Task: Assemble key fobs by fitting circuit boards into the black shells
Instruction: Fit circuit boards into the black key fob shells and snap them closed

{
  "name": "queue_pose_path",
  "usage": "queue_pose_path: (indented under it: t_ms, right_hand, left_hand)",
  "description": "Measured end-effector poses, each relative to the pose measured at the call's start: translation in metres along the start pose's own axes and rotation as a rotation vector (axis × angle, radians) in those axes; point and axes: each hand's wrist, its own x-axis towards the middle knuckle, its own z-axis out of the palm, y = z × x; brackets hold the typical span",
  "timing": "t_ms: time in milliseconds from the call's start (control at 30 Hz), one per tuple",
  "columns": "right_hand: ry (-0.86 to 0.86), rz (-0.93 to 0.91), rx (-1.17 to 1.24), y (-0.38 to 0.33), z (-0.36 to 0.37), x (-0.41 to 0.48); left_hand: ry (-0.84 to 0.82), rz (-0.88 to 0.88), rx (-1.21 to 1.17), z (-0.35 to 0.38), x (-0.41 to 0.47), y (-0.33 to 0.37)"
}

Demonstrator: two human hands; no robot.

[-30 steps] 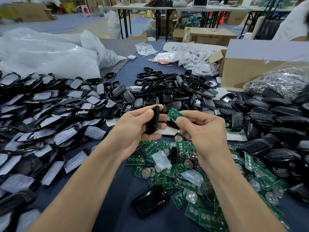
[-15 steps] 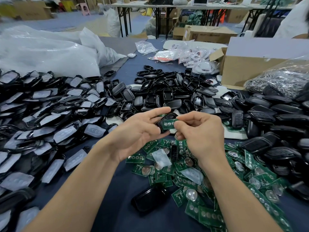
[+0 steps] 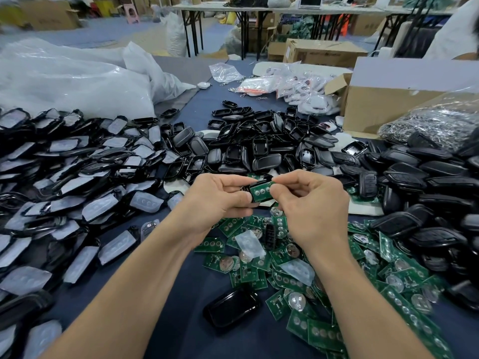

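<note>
Bare cloth (image 3: 181, 332) between shell heaps (image 3: 64, 177) and boards (image 3: 285, 268)

The dark blue surface (image 3: 181, 338) carries heaps of black shells (image 3: 261, 151), green circuit boards (image 3: 293, 278) (some with coin cells (image 3: 296, 301)), plastic bags (image 3: 67, 81) and a cardboard box (image 3: 383, 110).

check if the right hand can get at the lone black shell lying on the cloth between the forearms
Probably yes, but not right away: the lone shell lies uncovered on the cloth, yet the right hand is pinching a green board against the other shell in the left hand.
</note>
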Motion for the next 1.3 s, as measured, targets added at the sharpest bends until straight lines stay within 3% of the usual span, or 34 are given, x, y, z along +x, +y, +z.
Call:
queue_pose_path:
  t_ms: [767, 1100, 1300]
  right_hand:
    - [0.033, -0.037, -0.18, -0.0067, -0.0006, -0.001]
    - [0.091, -0.013, -0.3, -0.0068, 0.005, -0.005]
    - [-0.047, 0.083, -0.067, -0.003, 0.0051, -0.0029]
  left_hand:
    - [0.044, 0.015, -0.055, 0.0048, -0.0044, -0.0041]
    - [0.152, 0.071, -0.034, 0.009, -0.005, -0.0003]
    - [0.141, 0.075, -0.084, 0.007, -0.0049, 0.0025]
